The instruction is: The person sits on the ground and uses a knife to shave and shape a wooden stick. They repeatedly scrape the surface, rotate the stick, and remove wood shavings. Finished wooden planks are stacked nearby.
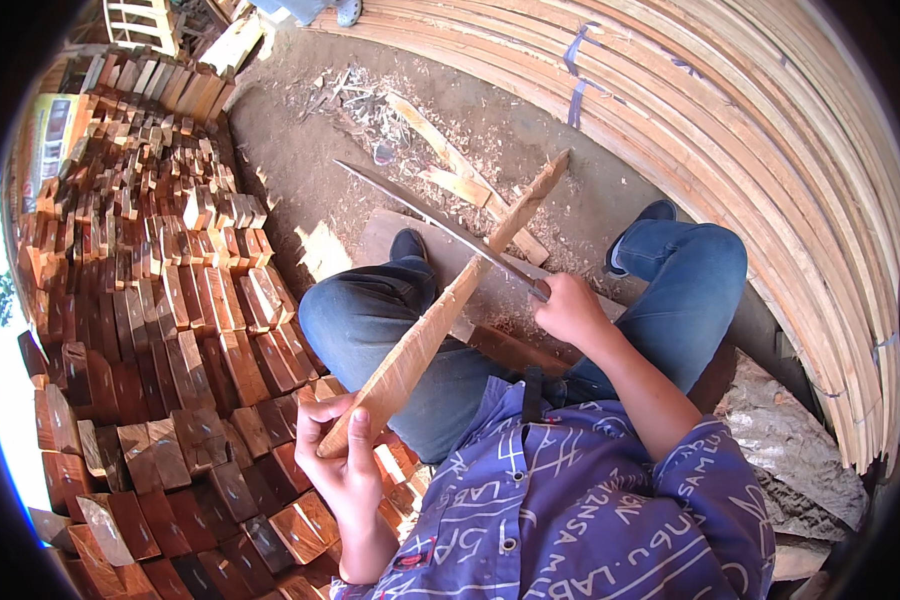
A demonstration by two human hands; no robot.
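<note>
My left hand (348,455) is closed round the near end of a long, tapered piece of pale wood (407,357). The wood slants up and to the right across my left thigh, its far end out past my knees. In my right hand (568,312) is the handle of a machete (425,212), a long narrow blade pointing up and left. The blade crosses the wood a little beyond its middle; whether its edge bites in cannot be told. A flat board (440,262) lies on the ground between my legs, under the crossing.
Stacked reddish-brown wood blocks (185,345) fill the left side. Long bundled planks (710,110), tied with a dark strap (576,75), curve along the right. Wood offcuts (450,155) and shavings (345,100) litter the ground ahead. A rough slab (785,440) lies at lower right.
</note>
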